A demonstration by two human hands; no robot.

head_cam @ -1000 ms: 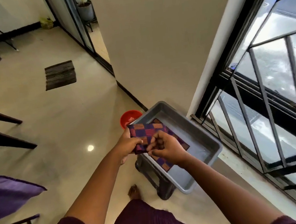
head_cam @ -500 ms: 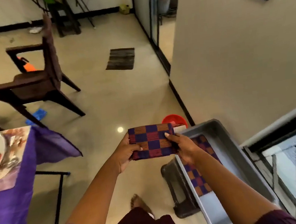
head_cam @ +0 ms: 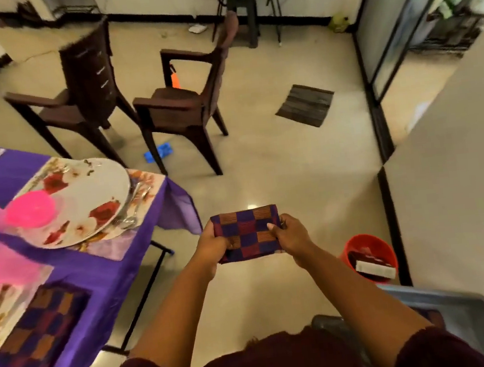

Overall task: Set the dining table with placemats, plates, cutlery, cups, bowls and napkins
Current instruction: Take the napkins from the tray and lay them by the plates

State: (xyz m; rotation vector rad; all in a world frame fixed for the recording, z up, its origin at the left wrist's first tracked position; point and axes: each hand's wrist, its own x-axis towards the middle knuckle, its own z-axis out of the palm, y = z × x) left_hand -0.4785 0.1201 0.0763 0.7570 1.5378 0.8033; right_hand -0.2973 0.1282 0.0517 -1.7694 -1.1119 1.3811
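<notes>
Head view: beige tiled floor (head_cam: 279,179) lay under both hands, purple-clothed table (head_cam: 101,276) to their left, left hand (head_cam: 211,244) and right hand (head_cam: 292,234) gripped a folded checked napkin (head_cam: 247,233) between them, red bucket (head_cam: 367,248) right of them held boxes, grey tub (head_cam: 469,309) below right, contents unclear.

Purple-clothed table (head_cam: 101,276), floral placemat (head_cam: 138,227) under plate (head_cam: 87,205), folded checked napkin (head_cam: 41,327) nearer

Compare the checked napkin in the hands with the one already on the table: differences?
The held napkin is in the air over the floor, gripped at its ends by the left hand and right hand; the table napkin lies flat on the purple tablecloth, untouched. Both share a purple-orange check.
</notes>
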